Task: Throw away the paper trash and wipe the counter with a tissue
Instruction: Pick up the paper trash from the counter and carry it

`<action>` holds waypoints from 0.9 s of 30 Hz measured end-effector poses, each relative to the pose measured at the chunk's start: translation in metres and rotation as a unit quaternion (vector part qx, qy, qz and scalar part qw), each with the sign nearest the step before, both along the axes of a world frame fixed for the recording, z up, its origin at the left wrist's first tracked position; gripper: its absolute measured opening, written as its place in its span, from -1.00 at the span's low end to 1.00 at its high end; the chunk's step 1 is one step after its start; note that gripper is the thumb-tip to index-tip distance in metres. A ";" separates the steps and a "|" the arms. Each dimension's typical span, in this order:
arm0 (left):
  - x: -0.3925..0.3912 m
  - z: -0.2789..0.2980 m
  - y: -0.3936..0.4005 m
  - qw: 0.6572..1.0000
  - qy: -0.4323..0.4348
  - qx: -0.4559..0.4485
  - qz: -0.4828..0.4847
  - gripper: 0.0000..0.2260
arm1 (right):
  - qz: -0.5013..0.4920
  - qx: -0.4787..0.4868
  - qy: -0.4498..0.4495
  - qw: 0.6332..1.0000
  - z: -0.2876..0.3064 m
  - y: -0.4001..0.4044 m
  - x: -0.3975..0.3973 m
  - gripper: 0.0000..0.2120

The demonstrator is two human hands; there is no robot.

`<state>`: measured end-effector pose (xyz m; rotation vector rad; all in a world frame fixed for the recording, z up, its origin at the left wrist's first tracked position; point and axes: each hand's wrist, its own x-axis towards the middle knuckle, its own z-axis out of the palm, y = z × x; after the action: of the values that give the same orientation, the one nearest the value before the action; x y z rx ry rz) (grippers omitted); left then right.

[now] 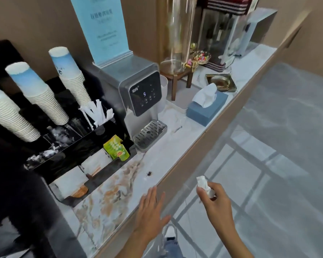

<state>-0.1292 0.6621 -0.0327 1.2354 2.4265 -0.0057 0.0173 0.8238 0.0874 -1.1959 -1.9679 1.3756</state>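
A crumpled white paper wad (pixel 204 185) is pinched in my right hand (pixel 215 200), held out past the counter's front edge above the floor. My left hand (pixel 151 213) is flat with fingers spread over the front edge of the marble counter (pixel 108 194). A dark brown spot (pixel 149 173) marks the counter just beyond my left fingertips. The blue tissue box (pixel 206 108) with a white tissue sticking up stands further along the counter, to the right of the water dispenser.
A grey water dispenser (pixel 138 94) with a drip tray (pixel 150 135) stands mid-counter. Left of it a black organiser (pixel 78 155) holds cup stacks, stirrers and green tea bags. Further back are a glass jar stand, a candy dish, a gold ashtray (pixel 221 81) and a popcorn machine.
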 end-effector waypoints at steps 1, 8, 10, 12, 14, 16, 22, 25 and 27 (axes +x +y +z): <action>-0.005 -0.001 0.017 1.000 0.008 0.008 -0.008 -0.20 | -0.003 0.005 0.000 1.000 0.002 0.014 -0.007 -0.93; -0.027 0.009 0.110 0.998 0.023 0.056 -0.035 -0.21 | -0.020 0.016 0.015 1.000 0.013 0.097 -0.048 -0.92; -0.035 0.010 0.130 0.997 0.029 0.069 -0.030 -0.21 | -0.013 0.020 0.014 1.000 0.014 0.119 -0.060 -0.94; -0.044 0.006 0.150 0.997 0.032 0.068 -0.019 -0.21 | -0.005 0.022 0.015 1.000 0.014 0.142 -0.074 -0.93; -0.055 0.001 0.168 0.997 0.040 0.069 0.002 -0.18 | 0.011 0.022 0.012 1.000 0.014 0.166 -0.091 -0.93; -0.066 -0.005 0.183 0.997 0.049 0.059 0.028 -0.17 | 0.034 0.023 0.008 0.999 0.012 0.192 -0.110 -0.93; -0.089 -0.003 0.235 0.985 0.048 0.035 0.165 -0.32 | 0.161 0.006 -0.005 0.987 0.000 0.276 -0.182 -0.73; -0.087 0.004 0.256 0.974 0.062 0.029 0.217 -0.37 | 0.214 -0.003 0.012 0.977 0.003 0.308 -0.214 -0.79; -0.087 0.006 0.267 0.964 0.092 0.028 0.248 -0.38 | 0.243 -0.005 0.026 0.970 0.008 0.324 -0.233 -0.83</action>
<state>-0.2160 0.9293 -0.0263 0.6381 2.8532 0.0962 -0.2159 1.1482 0.0950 -0.6907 -2.3142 1.6232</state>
